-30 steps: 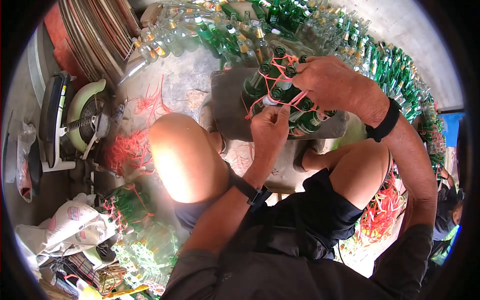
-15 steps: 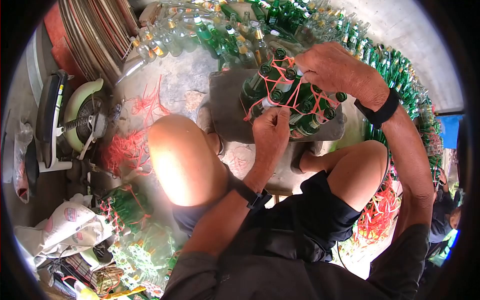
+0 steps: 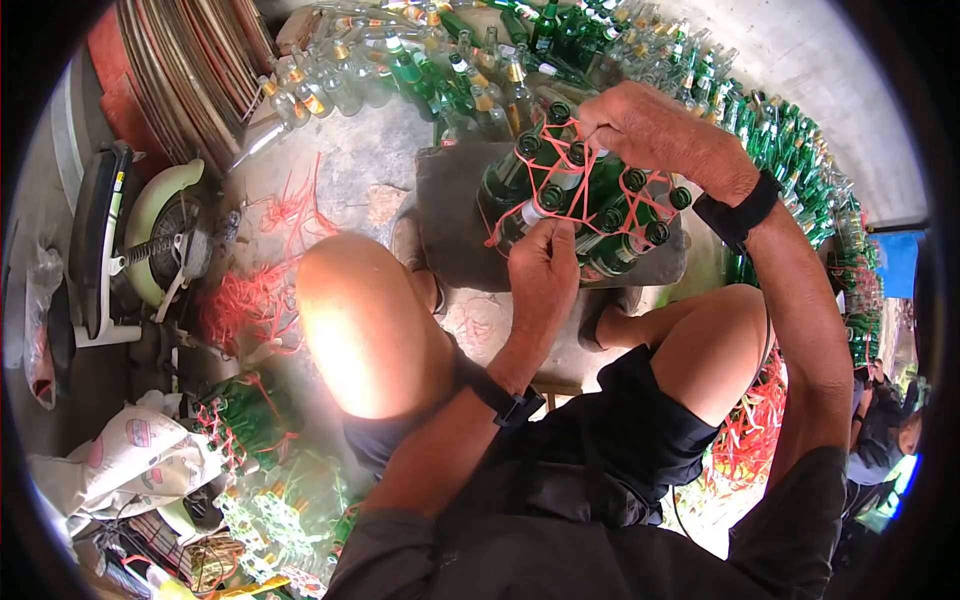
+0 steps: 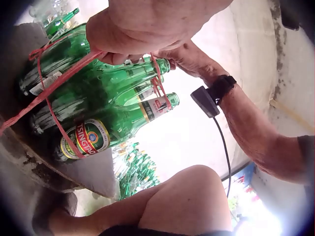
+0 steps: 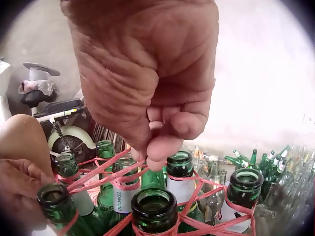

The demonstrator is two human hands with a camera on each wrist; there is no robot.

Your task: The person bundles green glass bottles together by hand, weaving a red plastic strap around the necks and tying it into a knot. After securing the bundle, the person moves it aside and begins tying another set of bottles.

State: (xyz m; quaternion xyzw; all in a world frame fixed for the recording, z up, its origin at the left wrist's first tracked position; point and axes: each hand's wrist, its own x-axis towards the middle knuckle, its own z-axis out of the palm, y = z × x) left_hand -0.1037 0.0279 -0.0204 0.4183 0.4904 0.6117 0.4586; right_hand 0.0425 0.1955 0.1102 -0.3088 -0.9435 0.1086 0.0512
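Several green beer bottles (image 3: 612, 255) stand bunched on a dark flat-topped stand (image 3: 448, 235), pink plastic twine (image 3: 577, 212) laced around their necks. In the left wrist view a Tsingtao label (image 4: 91, 139) faces out, and another strand runs around the bottle bodies. My left hand (image 3: 545, 268), at the near side of the bunch, pinches a strand of twine between thumb and fingers; its end trails down past the bottles. My right hand (image 3: 655, 125) is over the far-side bottle tops, its thumb and fingertips (image 5: 160, 150) pinching twine that stretches across the necks.
Many green and clear bottles (image 3: 700, 75) are piled along the back wall. Loose pink twine (image 3: 250, 305) lies on the floor at the left, with more (image 3: 745, 430) by the right leg. A scooter (image 3: 150, 235) stands at the left, and another person (image 3: 885, 440) is at the far right.
My right hand has lifted from the right-hand bottle necks and shifted up and left, uncovering the twine there. My left hand stays almost in place at the near side.
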